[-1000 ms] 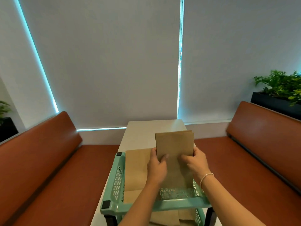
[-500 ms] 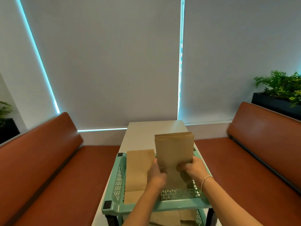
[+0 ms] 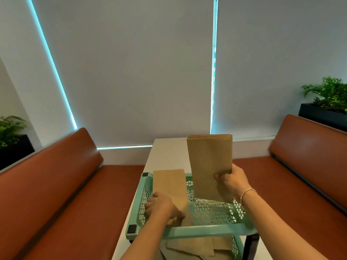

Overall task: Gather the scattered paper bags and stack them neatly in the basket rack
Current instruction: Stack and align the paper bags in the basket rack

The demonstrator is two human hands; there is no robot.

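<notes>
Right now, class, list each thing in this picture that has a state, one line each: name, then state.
Bundle of paper bags: upright, held in the right hand above the basket.
Paper bag in basket: leaning, pressed by the left hand.
Green basket rack: top tier partly filled.
Lower tier bags: lying untidily.

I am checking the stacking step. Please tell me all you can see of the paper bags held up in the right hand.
The held bundle of bags is brown kraft paper, flat and unprinted, with several layered edges visible at its top. It stands upright, slightly tilted, its lower end inside the green basket on the right. The right hand pinches its right edge; the left hand does not touch it.
</notes>
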